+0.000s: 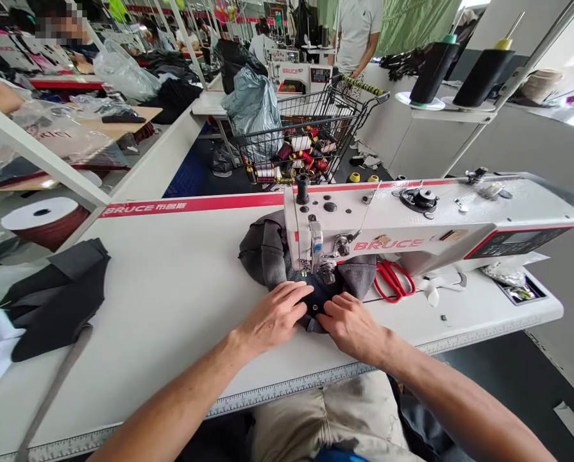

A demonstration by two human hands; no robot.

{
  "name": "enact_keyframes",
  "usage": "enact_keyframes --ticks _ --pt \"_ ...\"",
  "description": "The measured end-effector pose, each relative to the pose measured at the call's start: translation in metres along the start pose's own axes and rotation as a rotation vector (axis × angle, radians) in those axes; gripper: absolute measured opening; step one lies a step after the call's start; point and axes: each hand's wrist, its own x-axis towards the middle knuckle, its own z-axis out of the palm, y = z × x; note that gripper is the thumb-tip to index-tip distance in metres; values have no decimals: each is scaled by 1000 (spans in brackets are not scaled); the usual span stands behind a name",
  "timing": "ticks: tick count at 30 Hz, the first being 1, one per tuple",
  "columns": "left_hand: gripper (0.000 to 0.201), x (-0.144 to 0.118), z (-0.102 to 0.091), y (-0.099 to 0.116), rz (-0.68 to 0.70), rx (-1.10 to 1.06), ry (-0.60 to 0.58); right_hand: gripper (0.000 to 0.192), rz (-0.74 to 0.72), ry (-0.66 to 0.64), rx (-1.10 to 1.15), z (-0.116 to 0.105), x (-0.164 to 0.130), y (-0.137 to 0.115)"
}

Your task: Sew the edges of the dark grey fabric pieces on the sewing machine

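A dark grey fabric piece shaped like a cap [262,251] sits bunched under the head of a white sewing machine [387,224]. A small metal eyelet shows in its darker inner cloth, between my hands. My left hand [277,317] grips the left part of the near edge, fingers bent over the cloth, thumb toward the eyelet. On the other side, my right hand [354,324] pinches the near edge with its fingers curled. The needle area is partly hidden behind the machine head. Red-handled scissors [395,282] lie just right of the cap, beside the machine's arm.
Dark cut fabric pieces [70,295] and a grey strip [58,385] lie at the table's left. A ribbon spool [43,221] stands beyond them. Behind the table is a wire cart [310,122] of thread spools. Black thread cones [483,74] stand at right. Other people work farther back.
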Motion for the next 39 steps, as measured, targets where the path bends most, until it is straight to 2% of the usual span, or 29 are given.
enact_keyframes --ticks 3,8,15,25,32,39 --pt "36 -2 4 1 -16 2 0 18 -101 85 20 5 2 2" --pt "44 -1 4 -1 -110 43 -54 24 -217 171 133 17 4 19" --pt "31 0 7 -3 -49 136 -36 26 -321 140 224 18 12 39" --pt "24 -1 1 -1 -81 108 -31 22 -295 251 260 20 11 36" --pt "26 3 2 -10 -130 86 -55 20 -231 245 198 23 16 37" --pt "27 3 5 -18 -135 122 -38 27 -232 223 138 21 21 40"
